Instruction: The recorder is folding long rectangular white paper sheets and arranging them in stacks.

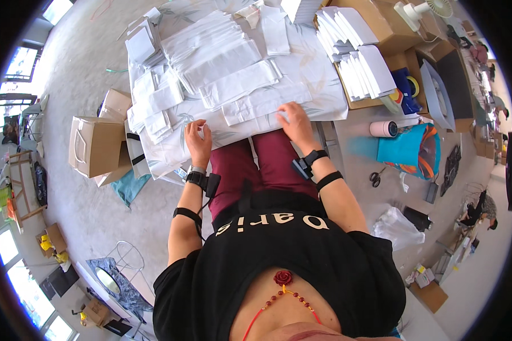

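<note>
My left hand [198, 136] is at the table's front edge, its fingers loosely bent and apart, with nothing visible in them. Just beyond the same edge, my right hand [294, 120] has its fingertips at the right end of a flat white sleeve [261, 104], thumb apart from the fingers. Whether they press on it is hard to tell. This thin sleeve, paper or plastic, lies lengthwise in front of me. Right behind it rests a small pile of similar sleeves [239, 83], and farther back a larger spread stack [207, 48].
The table wears a pale leaf-patterned cover [324, 85]. Folded white pieces [159, 94] lie at its left. Bundled white stacks [367, 71] fill a box at the right. Cardboard boxes [96, 145] flank the left side; a blue bag [407, 149] and scissors [375, 178] are at the right.
</note>
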The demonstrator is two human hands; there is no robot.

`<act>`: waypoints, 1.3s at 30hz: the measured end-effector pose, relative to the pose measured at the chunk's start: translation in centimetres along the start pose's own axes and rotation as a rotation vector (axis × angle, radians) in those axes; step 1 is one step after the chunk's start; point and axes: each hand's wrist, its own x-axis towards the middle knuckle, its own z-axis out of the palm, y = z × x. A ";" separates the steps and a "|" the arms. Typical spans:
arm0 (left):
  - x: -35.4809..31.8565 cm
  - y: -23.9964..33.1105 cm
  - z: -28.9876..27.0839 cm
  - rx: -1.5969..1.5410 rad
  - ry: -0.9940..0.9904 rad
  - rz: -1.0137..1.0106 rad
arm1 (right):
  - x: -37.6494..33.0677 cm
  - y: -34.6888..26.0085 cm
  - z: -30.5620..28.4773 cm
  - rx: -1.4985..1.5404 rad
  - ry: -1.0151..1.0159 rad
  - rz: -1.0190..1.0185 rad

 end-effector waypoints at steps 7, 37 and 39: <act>-1.0 4.1 5.0 0.267 0.006 -0.386 | 0.9 5.7 -3.4 -0.266 0.340 0.208; 1.3 4.8 4.6 0.044 0.027 -0.430 | 0.0 3.4 -0.7 -0.452 0.131 0.162; 1.2 4.2 4.0 0.018 0.037 -0.445 | -0.2 2.5 -0.1 -0.451 0.116 0.155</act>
